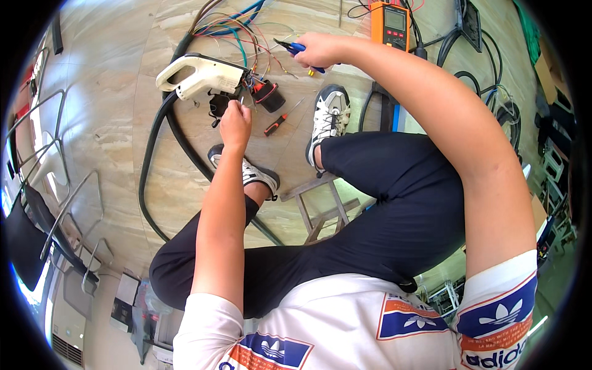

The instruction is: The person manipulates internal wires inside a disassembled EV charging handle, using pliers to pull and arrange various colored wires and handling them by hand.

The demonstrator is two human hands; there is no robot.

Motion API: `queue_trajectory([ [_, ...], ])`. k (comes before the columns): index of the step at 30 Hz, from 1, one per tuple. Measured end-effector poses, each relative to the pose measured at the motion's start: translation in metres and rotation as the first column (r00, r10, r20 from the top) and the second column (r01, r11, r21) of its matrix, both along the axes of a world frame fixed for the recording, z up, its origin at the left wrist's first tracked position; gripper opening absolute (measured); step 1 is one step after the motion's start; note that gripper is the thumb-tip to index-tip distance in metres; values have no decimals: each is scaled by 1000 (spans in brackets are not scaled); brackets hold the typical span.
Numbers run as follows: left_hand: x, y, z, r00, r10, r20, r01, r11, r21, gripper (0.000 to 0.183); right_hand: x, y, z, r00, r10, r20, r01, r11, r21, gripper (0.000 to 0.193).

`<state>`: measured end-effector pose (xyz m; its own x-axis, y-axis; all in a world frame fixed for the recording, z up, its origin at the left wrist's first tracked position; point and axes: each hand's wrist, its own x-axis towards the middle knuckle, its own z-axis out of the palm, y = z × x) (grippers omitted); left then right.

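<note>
My left hand (235,128) is closed in a pinch just below the white charging gun (206,77). A small pale tip shows at its fingers, too small to name. In my right hand (320,49) are blue-handled cutting pliers (297,47), jaws pointing left toward a fan of thin coloured wires (237,28). Several wires come out of the gun's right end, where a round black plug piece with a red ring (269,95) lies. Close by my left fingers is a black part (219,103), partly hidden. An orange-and-black screwdriver (275,125) rests on the floor.
A thick black cable (148,166) curves from the gun past my left leg. An orange meter (393,23) lies beyond my right forearm, with black cables (493,61) further right. A small wooden stool (324,206) stands between my legs. Metal-framed chairs (58,209) are at left.
</note>
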<state>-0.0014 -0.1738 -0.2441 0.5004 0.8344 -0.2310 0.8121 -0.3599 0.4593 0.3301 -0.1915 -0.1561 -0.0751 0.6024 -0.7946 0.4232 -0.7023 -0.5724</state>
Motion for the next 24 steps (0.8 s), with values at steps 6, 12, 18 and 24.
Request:
queue_trajectory([
  [6, -47, -43, -13, 877, 471, -93, -440, 710, -551, 24, 1, 0, 7, 962, 222, 161, -238, 967, 93, 24],
  [12, -106, -36, -17, 839, 462, -287, -503, 457, -734, 26, 4, -22, 17, 913, 343, 219, -366, 928, 69, 24],
  [18, -134, 5, -5, 694, 685, -220, -719, 649, -248, 66, 30, -24, 14, 899, 369, 234, -397, 914, 85, 27],
  [24, -129, 4, 0, 741, 657, -140, -618, 584, -527, 46, 74, -44, -21, 901, 282, 329, -329, 939, 96, 27],
])
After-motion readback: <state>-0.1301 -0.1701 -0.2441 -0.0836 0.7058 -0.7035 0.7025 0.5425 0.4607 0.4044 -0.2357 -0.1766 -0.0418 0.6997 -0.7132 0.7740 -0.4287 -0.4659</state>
